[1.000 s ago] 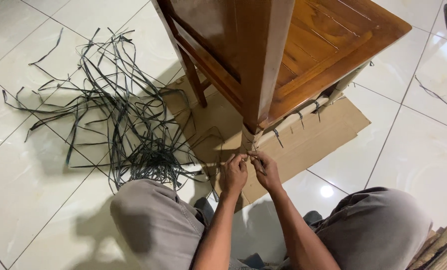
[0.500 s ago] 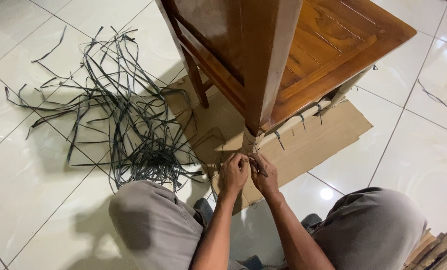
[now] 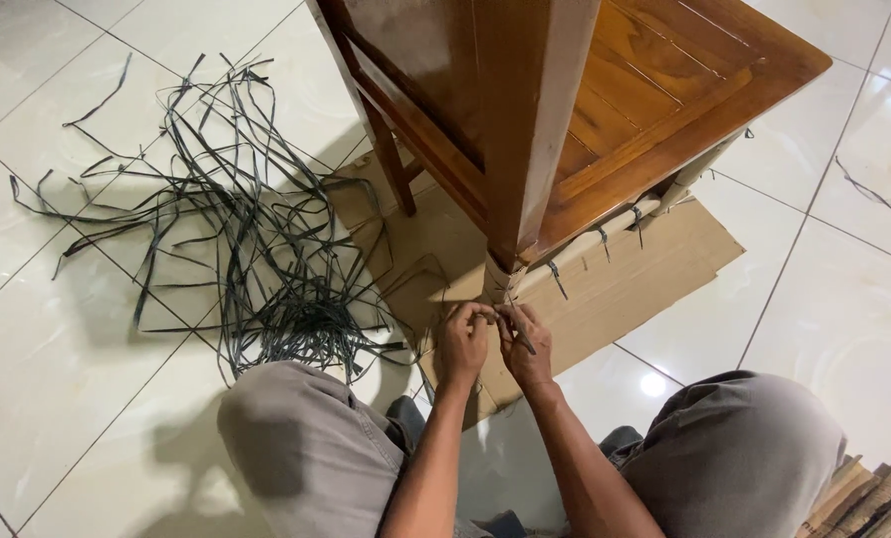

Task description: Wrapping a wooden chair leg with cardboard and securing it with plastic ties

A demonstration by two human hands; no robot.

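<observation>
Wooden chair (image 3: 585,110), glossy brown, fills the upper middle of the frame and stands on a flattened cardboard sheet (image 3: 625,289) spread over the white tile floor (image 3: 57,379). Its near corner leg (image 3: 520,149) runs down to the centre of the frame, and the foot of that leg wears a cardboard wrap (image 3: 498,279). A second wrapped rail (image 3: 605,234) runs off to the right under the seat edge, already cinched by several short dark ties.

Loose pile of black plastic strapping strips (image 3: 236,229) sprawls across the left half of the frame, well apart from the chair leg but within reach. More stray strips lie at the far right edge.

Left hand (image 3: 462,344) and right hand (image 3: 525,347), centre frame just below the wrapped foot, both closed narrow, fingertips pinched together on a thin dark strip (image 3: 510,321). The strip end sits at the wrap; the knot itself is too small to make out.

Judgement on doing this well: keep the strip flat against the cardboard, pull both ends evenly so the wrap does not slide, and seat the twist tight against the leg corner rather than on a face.

Containers: none in view; nothing boxed or binned here.
</observation>
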